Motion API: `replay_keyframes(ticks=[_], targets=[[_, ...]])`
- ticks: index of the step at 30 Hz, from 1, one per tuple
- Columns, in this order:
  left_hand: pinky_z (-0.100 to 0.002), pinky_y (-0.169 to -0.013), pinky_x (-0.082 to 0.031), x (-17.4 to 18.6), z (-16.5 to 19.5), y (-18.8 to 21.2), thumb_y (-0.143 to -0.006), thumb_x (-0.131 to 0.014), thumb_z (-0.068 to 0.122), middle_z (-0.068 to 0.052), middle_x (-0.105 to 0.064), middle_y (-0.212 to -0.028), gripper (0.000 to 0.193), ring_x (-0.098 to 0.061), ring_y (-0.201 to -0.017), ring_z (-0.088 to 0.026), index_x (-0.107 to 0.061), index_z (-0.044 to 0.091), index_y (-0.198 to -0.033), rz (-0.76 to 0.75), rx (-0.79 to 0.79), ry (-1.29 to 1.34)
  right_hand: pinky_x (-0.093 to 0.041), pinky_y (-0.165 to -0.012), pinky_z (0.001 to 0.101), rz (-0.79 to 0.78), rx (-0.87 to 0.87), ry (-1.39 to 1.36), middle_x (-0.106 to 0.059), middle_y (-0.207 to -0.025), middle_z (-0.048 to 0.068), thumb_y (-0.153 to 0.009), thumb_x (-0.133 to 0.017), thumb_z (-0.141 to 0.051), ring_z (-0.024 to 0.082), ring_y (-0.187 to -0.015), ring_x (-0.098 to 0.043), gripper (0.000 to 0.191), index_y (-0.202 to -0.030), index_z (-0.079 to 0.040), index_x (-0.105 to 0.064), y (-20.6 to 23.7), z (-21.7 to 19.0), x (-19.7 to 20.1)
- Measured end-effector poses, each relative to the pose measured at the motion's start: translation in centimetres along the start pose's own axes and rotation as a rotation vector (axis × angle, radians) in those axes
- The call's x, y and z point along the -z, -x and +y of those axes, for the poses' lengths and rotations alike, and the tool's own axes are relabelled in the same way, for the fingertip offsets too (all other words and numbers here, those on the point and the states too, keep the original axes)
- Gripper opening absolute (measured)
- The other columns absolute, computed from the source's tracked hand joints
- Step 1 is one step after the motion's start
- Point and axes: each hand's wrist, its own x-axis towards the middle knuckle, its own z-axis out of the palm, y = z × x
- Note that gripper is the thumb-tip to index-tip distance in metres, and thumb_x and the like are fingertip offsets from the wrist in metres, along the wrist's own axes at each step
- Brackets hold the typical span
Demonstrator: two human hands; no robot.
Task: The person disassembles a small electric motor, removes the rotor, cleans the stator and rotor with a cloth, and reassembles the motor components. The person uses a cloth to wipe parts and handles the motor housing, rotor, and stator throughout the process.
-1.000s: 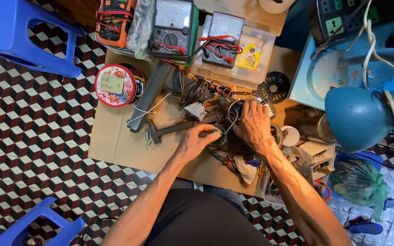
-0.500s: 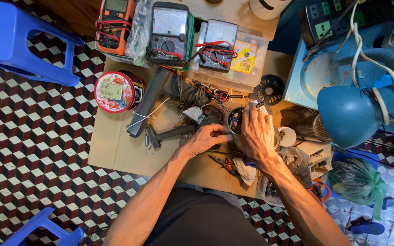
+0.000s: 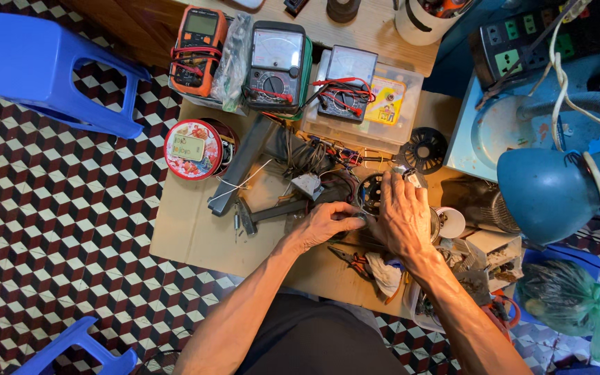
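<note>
On a sheet of cardboard (image 3: 189,236) over a chequered floor, both hands work on a round dark motor-like part (image 3: 373,192) with tangled wires (image 3: 314,160). My right hand (image 3: 403,215) lies flat over the part, fingers spread and pressing on it. My left hand (image 3: 326,222) is curled beside it, fingertips pinching something small at the part's edge; what it pinches is hidden. A grey hammer-like tool (image 3: 272,211) lies just left of my left hand. Pliers with red handles (image 3: 353,260) rest under my wrists.
Three meters stand at the back: orange (image 3: 199,48), green (image 3: 276,66) and grey (image 3: 345,83) on a clear box. A red round tin (image 3: 192,149), black fan disc (image 3: 421,149), blue lamp (image 3: 553,194), blue stool (image 3: 43,69) and power strip (image 3: 529,35) surround the work.
My left hand has moved right and closed in on the round part, meeting my right hand. The right hand has flattened over the part. The view has shifted slightly.
</note>
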Motion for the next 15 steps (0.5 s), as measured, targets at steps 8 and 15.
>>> replay_keyframes(ticks=[8,15], targets=[[-0.023,-0.091,-0.051,1.5,1.0,0.7,-0.088,-0.075,0.036,0.0,-0.075,-0.109,0.044,-0.067,-0.101,-0.008,-0.072,0.007,-0.121,0.079,0.091,0.107,-0.045,-0.092,0.0459,-0.066,-0.047,-0.016,-0.055,-0.128,0.027,-0.07,-0.08,-0.049,0.036,-0.11,-0.055,0.102,-0.142,0.014,-0.043,-0.2,0.0,0.5],[-0.033,-0.102,-0.053,3.9,0.8,-6.7,-0.088,-0.078,0.029,-0.003,-0.07,-0.116,0.034,-0.065,-0.112,-0.017,-0.071,0.009,-0.115,0.228,0.105,0.797,-0.045,-0.09,0.0465,-0.03,-0.081,-0.081,-0.056,-0.123,0.026,-0.074,-0.079,-0.05,0.036,-0.107,-0.055,0.098,-0.139,0.015,-0.046,0.0,-0.1,0.6]])
